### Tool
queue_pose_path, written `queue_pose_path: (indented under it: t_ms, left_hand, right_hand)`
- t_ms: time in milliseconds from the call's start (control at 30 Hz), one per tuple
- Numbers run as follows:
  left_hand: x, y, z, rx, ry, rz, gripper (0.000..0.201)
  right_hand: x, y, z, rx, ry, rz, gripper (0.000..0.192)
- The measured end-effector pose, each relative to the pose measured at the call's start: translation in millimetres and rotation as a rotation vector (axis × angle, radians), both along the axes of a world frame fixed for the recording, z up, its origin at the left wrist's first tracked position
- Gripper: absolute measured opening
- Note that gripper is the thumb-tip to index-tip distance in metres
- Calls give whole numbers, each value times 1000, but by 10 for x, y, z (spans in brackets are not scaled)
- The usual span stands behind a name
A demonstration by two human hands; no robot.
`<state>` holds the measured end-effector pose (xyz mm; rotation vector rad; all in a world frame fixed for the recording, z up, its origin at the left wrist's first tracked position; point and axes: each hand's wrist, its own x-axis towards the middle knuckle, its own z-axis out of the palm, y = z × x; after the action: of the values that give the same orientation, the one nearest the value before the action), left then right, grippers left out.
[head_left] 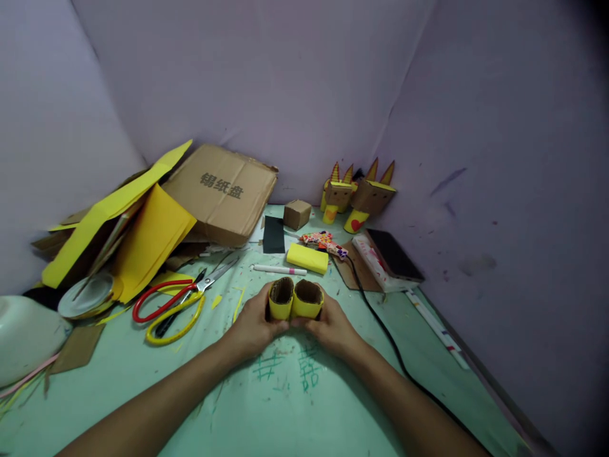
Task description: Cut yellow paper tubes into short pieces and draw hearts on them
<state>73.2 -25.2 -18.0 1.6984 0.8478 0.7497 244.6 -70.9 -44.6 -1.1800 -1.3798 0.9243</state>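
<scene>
Head view: left hand [253,322] and right hand [334,327] grasp two touching yellow tubes [280,310] between them, inside the right edge of the table [271,422]

The lone camera here rides on the person's head, facing forward and down over the green-covered bench [228,419], near enough that both forearms [181,387] reach from the bottom edge to fingers [278,327] mid-view.

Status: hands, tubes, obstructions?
Left hand gripping left yellow tube; right hand gripping right yellow tube. Tubes side by side, open ends up. White marker just beyond.
</scene>
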Motion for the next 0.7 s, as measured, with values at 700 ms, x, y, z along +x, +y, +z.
queue_pose_path:
  t_ms: [700]
  left_hand:
    - [-34,-85,246,-421,-164,-55,58]
  right_hand:
    - [-124,-118,230,-270,332,70,53]
